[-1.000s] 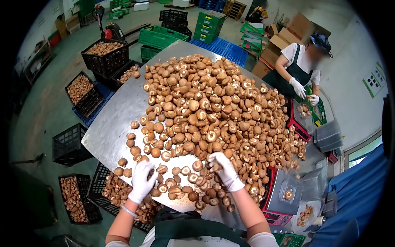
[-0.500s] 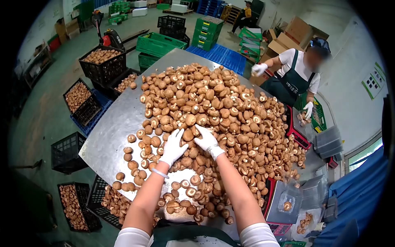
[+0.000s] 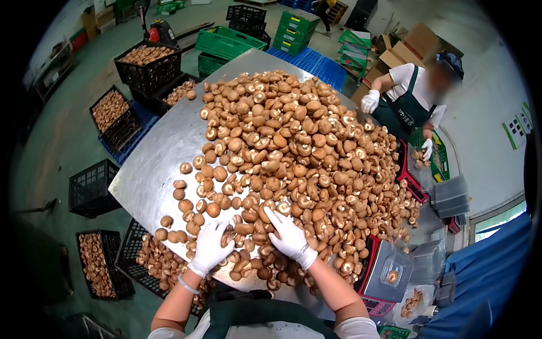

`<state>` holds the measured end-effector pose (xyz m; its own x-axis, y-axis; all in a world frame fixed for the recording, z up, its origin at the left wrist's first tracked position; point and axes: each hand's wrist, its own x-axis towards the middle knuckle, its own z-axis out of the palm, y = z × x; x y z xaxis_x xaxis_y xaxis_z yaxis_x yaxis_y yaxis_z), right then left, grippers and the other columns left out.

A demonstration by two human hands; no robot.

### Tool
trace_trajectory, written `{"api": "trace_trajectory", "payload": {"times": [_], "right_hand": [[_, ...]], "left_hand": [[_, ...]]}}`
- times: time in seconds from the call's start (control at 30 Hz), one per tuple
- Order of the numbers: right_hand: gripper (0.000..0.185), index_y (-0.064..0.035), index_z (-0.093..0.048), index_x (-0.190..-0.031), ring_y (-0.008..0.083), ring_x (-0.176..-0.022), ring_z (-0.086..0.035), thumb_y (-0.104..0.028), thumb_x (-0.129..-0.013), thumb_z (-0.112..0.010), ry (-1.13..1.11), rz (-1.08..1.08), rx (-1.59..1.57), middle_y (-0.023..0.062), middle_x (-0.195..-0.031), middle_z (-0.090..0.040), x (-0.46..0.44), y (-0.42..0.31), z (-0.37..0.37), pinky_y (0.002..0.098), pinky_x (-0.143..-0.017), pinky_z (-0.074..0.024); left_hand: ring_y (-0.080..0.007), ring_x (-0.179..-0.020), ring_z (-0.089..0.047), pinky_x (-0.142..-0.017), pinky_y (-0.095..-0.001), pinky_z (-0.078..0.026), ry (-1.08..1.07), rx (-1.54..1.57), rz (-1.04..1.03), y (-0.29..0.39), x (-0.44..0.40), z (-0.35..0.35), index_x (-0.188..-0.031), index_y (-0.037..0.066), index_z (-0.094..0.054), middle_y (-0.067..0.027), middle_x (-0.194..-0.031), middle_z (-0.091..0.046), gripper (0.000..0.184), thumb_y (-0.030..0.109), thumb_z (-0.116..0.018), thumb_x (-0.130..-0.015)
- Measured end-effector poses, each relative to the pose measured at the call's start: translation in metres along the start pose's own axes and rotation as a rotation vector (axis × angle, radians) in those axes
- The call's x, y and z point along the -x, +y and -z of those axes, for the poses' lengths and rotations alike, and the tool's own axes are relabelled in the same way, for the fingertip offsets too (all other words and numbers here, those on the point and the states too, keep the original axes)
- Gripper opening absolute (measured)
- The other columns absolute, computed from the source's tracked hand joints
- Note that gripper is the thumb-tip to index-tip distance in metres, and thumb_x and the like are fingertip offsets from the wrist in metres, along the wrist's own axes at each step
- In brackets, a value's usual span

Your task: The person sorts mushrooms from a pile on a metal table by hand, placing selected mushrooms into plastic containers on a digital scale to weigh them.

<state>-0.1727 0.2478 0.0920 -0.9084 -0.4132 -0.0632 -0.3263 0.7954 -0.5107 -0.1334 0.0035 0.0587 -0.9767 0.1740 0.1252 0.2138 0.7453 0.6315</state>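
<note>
A large heap of brown mushrooms (image 3: 316, 152) covers much of the metal table (image 3: 152, 152). My left hand (image 3: 211, 246), in a white glove, is low at the near side of the heap, its thumb apart from its fingers. Loose mushrooms touch its inner side. My right hand (image 3: 288, 234), also gloved, rests against the heap's near edge with fingers stretched forward over mushrooms. Several mushrooms lie between the two hands. Neither hand is closed around one.
Black crates of mushrooms (image 3: 148, 68) stand at the left, another crate (image 3: 148, 265) below the table's near-left edge. At right are a red-edged scale (image 3: 384, 271) with a clear tray and stacked plastic trays (image 3: 450, 195). Across the table a co-worker (image 3: 409, 104) wears white gloves.
Both my hands have drawn back toward my body and moved farther apart. Mushrooms from the heap's near edge have shifted toward me. The co-worker's raised hand has moved slightly.
</note>
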Motion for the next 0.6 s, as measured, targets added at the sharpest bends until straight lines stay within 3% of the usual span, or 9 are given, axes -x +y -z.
{"api": "trace_trajectory", "payload": {"times": [0.2,0.3,0.33,0.37,0.43,0.53,0.6], "right_hand": [[0.071,-0.0211,-0.035,-0.143,0.0314,-0.111,-0.055,-0.014,-0.077,-0.061,0.057,0.032,0.186,0.0146,-0.131,-0.050,0.023,-0.009,0.013,0.0374,-0.086,-0.0510],[0.069,-0.0161,-0.037,-0.141,0.0285,-0.100,-0.058,-0.013,-0.077,-0.062,0.284,-0.010,0.215,0.0123,-0.118,-0.056,0.018,-0.023,0.017,0.0362,-0.078,-0.0521],[0.063,-0.0128,-0.042,-0.137,0.0266,-0.092,-0.060,-0.014,-0.077,-0.064,0.253,0.008,0.167,0.0101,-0.106,-0.060,0.013,-0.032,0.015,0.0353,-0.073,-0.0519],[0.053,-0.0114,-0.048,-0.129,0.0237,-0.087,-0.060,-0.016,-0.078,-0.064,0.293,0.126,0.179,0.0079,-0.098,-0.061,0.009,-0.038,0.003,0.0338,-0.070,-0.0510],[0.044,-0.0112,-0.052,-0.124,0.0236,-0.082,-0.061,-0.014,-0.081,-0.060,0.228,0.315,0.270,0.0080,-0.095,-0.060,-0.005,-0.049,-0.026,0.0354,-0.068,-0.0499],[0.031,-0.0135,-0.056,-0.113,0.0245,-0.078,-0.061,-0.012,-0.082,-0.051,0.021,0.265,0.590,0.0105,-0.091,-0.057,-0.028,-0.041,-0.080,0.0365,-0.062,-0.0466],[0.030,-0.0137,-0.056,-0.111,0.0241,-0.078,-0.061,-0.012,-0.082,-0.052,0.015,0.246,0.605,0.0107,-0.090,-0.057,-0.033,-0.045,-0.088,0.0365,-0.061,-0.0463]], "left_hand": [[-0.0314,-0.099,-0.053,-0.084,-0.0419,-0.042,0.073,-0.041,0.043,-0.014,0.057,0.015,-0.123,0.007,-0.054,-0.0131,-0.115,-0.053,0.058,0.023,-0.068,-0.070],[-0.0317,-0.103,-0.051,-0.088,-0.0420,-0.041,0.067,-0.061,0.056,-0.021,0.073,0.016,-0.126,0.008,-0.052,-0.0126,-0.120,-0.052,0.058,0.020,-0.068,-0.071],[-0.0316,-0.105,-0.050,-0.089,-0.0422,-0.041,0.056,-0.081,0.058,-0.020,0.074,0.013,-0.128,0.009,-0.051,-0.0125,-0.122,-0.051,0.059,0.020,-0.067,-0.071],[-0.0314,-0.106,-0.050,-0.089,-0.0423,-0.041,0.043,-0.102,0.059,-0.016,0.076,0.011,-0.129,0.009,-0.050,-0.0124,-0.123,-0.051,0.060,0.019,-0.067,-0.072],[-0.0312,-0.110,-0.049,-0.090,-0.0424,-0.042,0.050,-0.106,0.014,-0.013,0.073,0.005,-0.131,0.011,-0.048,-0.0128,-0.126,-0.048,0.061,0.015,-0.066,-0.072],[-0.0309,-0.110,-0.049,-0.090,-0.0424,-0.042,0.043,-0.157,-0.009,-0.013,0.072,0.004,-0.127,0.011,-0.051,-0.0123,-0.125,-0.050,0.059,0.013,-0.065,-0.070],[-0.0305,-0.110,-0.049,-0.089,-0.0423,-0.042,0.038,-0.158,0.005,-0.011,0.078,0.017,-0.126,0.011,-0.051,-0.0119,-0.124,-0.050,0.059,0.012,-0.065,-0.069]]}}
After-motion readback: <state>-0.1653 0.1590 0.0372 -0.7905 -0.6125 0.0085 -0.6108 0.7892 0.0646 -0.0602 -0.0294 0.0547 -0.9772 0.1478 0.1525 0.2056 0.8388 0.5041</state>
